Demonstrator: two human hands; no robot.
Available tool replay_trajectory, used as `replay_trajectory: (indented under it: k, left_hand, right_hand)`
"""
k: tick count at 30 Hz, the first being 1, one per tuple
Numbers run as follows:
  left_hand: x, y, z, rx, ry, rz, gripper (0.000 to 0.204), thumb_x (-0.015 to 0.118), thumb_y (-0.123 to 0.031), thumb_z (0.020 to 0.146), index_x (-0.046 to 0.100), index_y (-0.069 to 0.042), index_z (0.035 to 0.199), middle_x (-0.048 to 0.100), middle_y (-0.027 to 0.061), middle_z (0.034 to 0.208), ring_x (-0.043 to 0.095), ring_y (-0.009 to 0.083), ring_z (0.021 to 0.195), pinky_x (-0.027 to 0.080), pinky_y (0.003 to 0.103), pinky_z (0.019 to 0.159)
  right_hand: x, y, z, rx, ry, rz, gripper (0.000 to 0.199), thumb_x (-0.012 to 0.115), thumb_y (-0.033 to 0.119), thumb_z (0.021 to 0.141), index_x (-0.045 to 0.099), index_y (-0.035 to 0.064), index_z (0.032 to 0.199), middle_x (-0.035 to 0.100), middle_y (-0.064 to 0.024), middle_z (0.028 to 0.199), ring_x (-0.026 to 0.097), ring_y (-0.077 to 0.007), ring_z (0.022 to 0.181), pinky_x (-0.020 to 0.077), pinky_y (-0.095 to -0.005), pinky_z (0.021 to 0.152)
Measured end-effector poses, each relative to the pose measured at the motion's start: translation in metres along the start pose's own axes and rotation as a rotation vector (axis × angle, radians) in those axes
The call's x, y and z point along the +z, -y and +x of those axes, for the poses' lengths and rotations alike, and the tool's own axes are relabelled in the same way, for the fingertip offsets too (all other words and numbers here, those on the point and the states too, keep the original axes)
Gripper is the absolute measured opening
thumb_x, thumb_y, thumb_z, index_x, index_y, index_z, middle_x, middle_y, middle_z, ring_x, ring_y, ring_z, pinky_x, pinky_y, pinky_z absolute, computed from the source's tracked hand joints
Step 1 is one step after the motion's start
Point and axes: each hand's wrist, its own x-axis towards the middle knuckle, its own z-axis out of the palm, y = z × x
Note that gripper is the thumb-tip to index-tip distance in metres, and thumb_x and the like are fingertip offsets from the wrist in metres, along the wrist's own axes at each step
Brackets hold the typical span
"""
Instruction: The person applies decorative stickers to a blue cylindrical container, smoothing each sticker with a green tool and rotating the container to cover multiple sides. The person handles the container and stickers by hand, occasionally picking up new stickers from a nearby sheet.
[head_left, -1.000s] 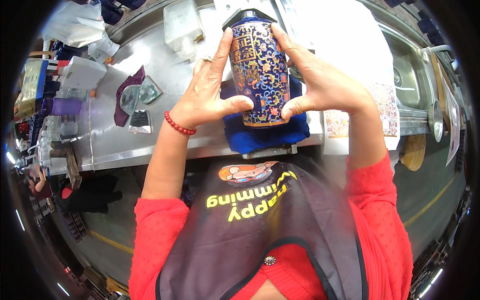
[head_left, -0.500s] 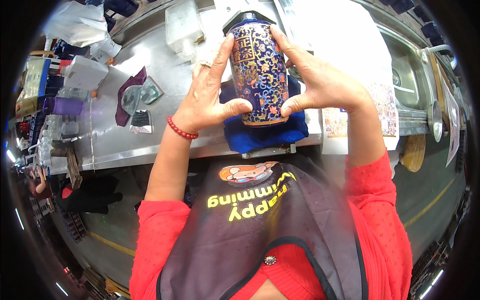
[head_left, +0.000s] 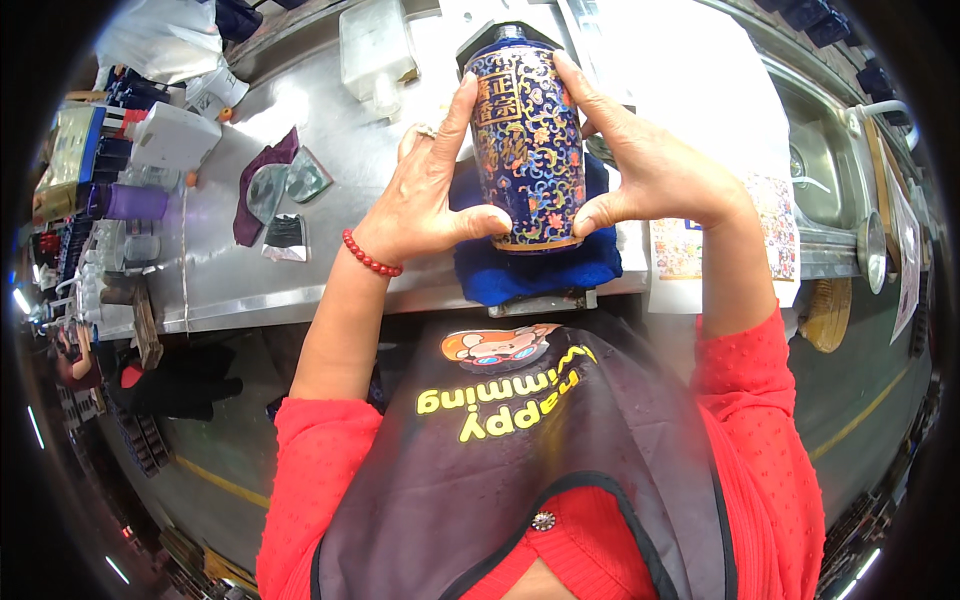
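Above the blue cloth, my left hand and right hand clamp the vase. I'd keep thumbs under its base, grip even.

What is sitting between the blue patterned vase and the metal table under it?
In the head view, a folded dark blue cloth lies between the blue-and-gold patterned vase and the steel table.

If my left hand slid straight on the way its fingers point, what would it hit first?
Probably the clear plastic container at the back of the steel table. The left hand points up-picture beside the blue vase; depth is unclear.
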Motion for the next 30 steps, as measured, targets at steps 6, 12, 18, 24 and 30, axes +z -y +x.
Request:
replay_trajectory:
  k: [6,12,18,24,30]
  left_hand:
    - [-0.002,-0.001,0.001,-0.031,0.009,-0.026,0.134,0.073,-0.079,0.07,0.01,-0.008,0.164,0.041,0.0226,0.157,0.052,0.0351,0.121,0.03,0.043,0.109]
    - [-0.001,-0.001,0.001,-0.049,0.013,-0.079,0.133,0.071,-0.08,0.071,0.01,-0.008,0.164,0.036,0.0222,0.161,0.044,0.0359,0.139,0.027,0.046,0.112]
    - [0.0,0.002,0.002,-0.029,0.01,-0.064,0.134,0.071,-0.081,0.071,0.01,-0.004,0.164,0.035,0.0243,0.16,0.04,0.0389,0.142,0.026,0.048,0.115]
    - [-0.001,0.002,-0.001,-0.078,0.025,-0.072,0.135,0.068,-0.082,0.072,0.01,-0.003,0.163,0.035,0.0252,0.16,0.037,0.0405,0.143,0.025,0.048,0.117]
    - [0.012,-0.029,-0.031,-0.023,-0.048,0.212,0.138,0.074,-0.078,0.07,0.008,0.002,0.161,0.035,0.0278,0.157,0.038,0.0437,0.142,0.017,0.062,0.117]
  right_hand:
    - [-0.002,-0.003,-0.007,0.049,0.014,0.082,0.141,0.091,0.053,0.061,0.007,0.0076,0.164,0.042,-0.0242,0.154,0.062,-0.0314,0.111,0.0472,-0.0443,0.105]
    - [0.003,0.004,-0.031,0.06,-0.081,0.076,0.133,0.09,0.051,0.065,0.012,0.006,0.164,0.043,-0.0221,0.154,0.062,-0.0287,0.111,0.0446,-0.0449,0.108]
    - [0.02,0.022,-0.056,0.022,-0.128,0.002,0.105,0.086,0.039,0.073,0.034,0.0046,0.157,0.038,-0.0248,0.156,0.057,-0.0332,0.12,0.0455,-0.0457,0.106]
    - [0.032,0.031,-0.088,0.086,-0.101,-0.103,0.087,0.086,0.012,0.071,0.05,0.0144,0.15,0.032,-0.0261,0.159,0.052,-0.0399,0.127,0.0457,-0.0476,0.107]
    - [0.007,0.04,-0.077,0.162,-0.425,-0.114,0.036,0.067,-0.006,0.086,0.063,-0.0011,0.121,0.073,-0.0171,0.096,0.073,-0.0301,0.08,0.0572,-0.0367,0.076]
